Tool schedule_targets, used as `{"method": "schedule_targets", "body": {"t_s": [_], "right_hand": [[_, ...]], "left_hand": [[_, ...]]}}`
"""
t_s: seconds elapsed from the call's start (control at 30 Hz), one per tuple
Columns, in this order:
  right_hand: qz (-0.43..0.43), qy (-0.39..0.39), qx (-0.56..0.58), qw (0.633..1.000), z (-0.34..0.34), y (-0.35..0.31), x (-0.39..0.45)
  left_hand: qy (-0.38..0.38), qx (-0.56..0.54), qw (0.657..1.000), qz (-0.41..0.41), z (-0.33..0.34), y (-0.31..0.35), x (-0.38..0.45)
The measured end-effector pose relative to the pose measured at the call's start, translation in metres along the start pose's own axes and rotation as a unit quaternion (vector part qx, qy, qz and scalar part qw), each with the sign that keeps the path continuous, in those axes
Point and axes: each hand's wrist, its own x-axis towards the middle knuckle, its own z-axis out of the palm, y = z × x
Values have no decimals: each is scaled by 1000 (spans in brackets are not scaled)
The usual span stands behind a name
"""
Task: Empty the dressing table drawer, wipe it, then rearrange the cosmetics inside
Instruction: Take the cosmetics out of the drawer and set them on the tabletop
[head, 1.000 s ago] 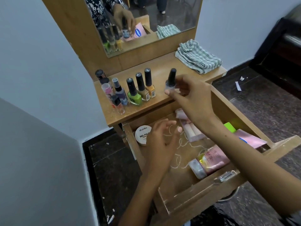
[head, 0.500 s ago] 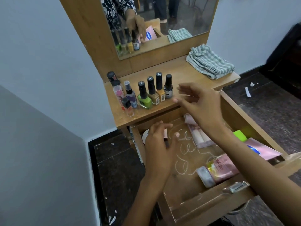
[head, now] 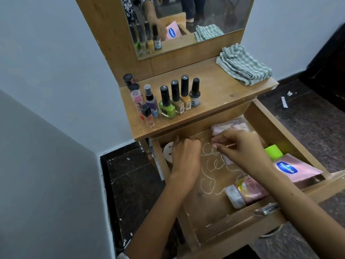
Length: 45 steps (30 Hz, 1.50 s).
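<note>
Wooden drawer (head: 276, 128) stood pulled out under the tabletop (head: 224, 94), still holding cosmetics. Both hands were down at its far end. The left hand (head: 184, 156) was curled over the far left corner, half covering the white jar (head: 167, 151); whether it gripped anything I could not tell. The right hand (head: 242, 148) pinched what looked like a thin stick, its fingertips (head: 214, 145) pointing left toward the left hand.

What remained lay mostly to the right: a pink packet (head: 229, 127) just beyond the right hand, a green item (head: 273, 151) and the Vaseline pouch (head: 296, 170) along the right wall, a tube (head: 246, 191) lying across the near right. The right hand was nearer all of these; only the jar fell to the left. Emptying seemed partway done, with bottles (head: 177, 98) lined up on the tabletop's left and the cloth (head: 242, 65) waiting at the far right.
</note>
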Motion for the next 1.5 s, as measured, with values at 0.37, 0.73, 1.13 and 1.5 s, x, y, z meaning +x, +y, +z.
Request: {"method": "schedule_targets", "body": {"t_s": [0.37, 0.73, 1.13, 1.5], "right_hand": [[66, -41, -7, 997, -7, 6, -1], [-33, -54, 6, 998, -4, -10, -1], [-68, 122, 4, 990, -13, -19, 9], [-83, 197, -6, 977, -8, -37, 68]], "left_hand": [[144, -385, 912, 10, -1, 0, -5], [262, -573, 777, 4, -9, 3, -22], [219, -425, 878, 29, -3, 0, -26], [147, -387, 910, 4, 15, -4, -35]]}}
